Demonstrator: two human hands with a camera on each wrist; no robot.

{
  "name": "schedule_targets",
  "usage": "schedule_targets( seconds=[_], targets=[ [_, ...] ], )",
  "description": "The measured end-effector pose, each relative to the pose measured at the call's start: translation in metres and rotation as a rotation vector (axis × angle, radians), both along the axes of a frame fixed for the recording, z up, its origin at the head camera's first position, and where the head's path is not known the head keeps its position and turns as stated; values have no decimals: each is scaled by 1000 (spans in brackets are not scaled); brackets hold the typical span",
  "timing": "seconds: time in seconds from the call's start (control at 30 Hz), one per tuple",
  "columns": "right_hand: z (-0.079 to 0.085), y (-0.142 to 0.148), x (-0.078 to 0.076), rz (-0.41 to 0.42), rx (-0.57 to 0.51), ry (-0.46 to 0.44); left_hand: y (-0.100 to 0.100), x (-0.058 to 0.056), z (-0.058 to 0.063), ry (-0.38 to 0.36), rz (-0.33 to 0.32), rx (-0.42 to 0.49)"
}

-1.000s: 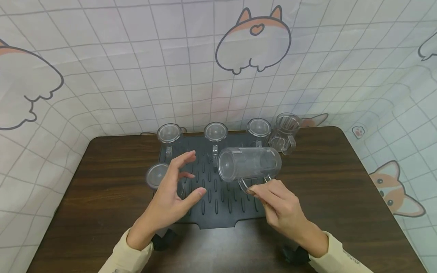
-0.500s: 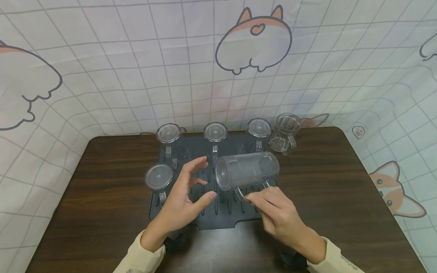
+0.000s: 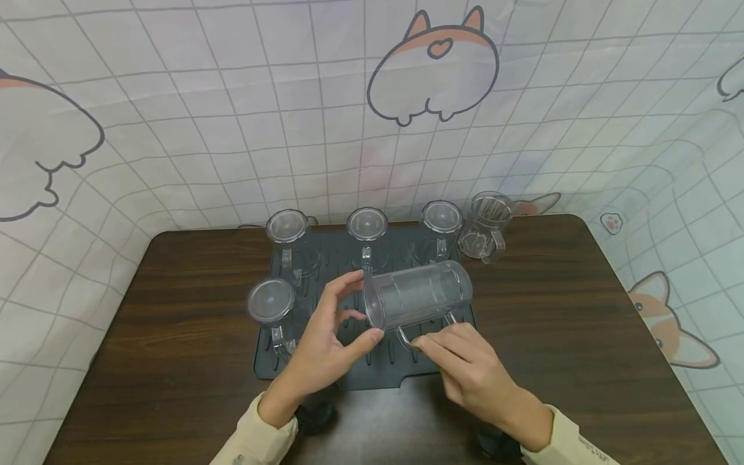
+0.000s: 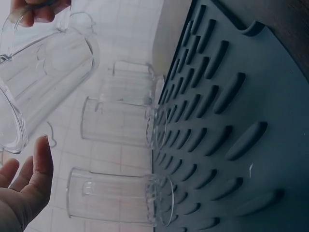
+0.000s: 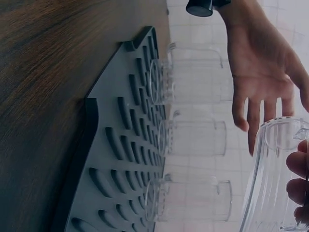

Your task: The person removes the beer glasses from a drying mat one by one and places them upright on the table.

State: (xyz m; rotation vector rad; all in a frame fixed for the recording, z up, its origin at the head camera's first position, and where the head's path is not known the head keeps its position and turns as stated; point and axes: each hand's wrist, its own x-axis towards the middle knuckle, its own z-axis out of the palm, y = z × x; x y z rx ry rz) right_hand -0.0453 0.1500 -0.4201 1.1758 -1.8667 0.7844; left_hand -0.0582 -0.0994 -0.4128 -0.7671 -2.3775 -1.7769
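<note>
In the head view my right hand [image 3: 471, 361] grips the handle of a clear glass beer mug [image 3: 418, 294], held on its side in the air above a dark grey drying mat [image 3: 372, 374]. The mug's base points left. My left hand [image 3: 325, 345] is by that base, fingers spread and slightly bent around it. A small gap shows between left fingertips and mug [image 4: 53, 72] in the left wrist view. From the right wrist, my right fingers [image 5: 297, 188] curl through the handle, and the left palm [image 5: 258, 63] is open behind the glass.
Several mugs stand upside down on the mat: a back-left mug [image 3: 289, 227], a back-middle mug [image 3: 367, 225], a back-right mug [image 3: 442, 217] and a front-left mug [image 3: 271, 301]. An upright mug [image 3: 485, 226] stands right of the mat on the wooden table [image 3: 552, 290].
My left hand has moved right, up to the mug's base. My right hand has brought the mug slightly left and nearer, tilting it a little.
</note>
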Motion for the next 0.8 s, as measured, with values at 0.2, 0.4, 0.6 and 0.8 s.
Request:
schedule_targets(
  seconds=[0.2, 0.4, 0.6, 0.8],
  targets=[
    [0, 1, 1, -32, 30, 6, 4, 1, -3, -17, 0, 0],
    [1, 1, 1, -49, 64, 53, 8, 1, -6, -29, -3, 7],
    [0, 2, 1, -80, 105, 90, 12, 0, -10, -37, 10, 35],
    [-2, 3, 2, -87, 119, 107, 16, 0, -12, -48, 24, 51]
  ],
)
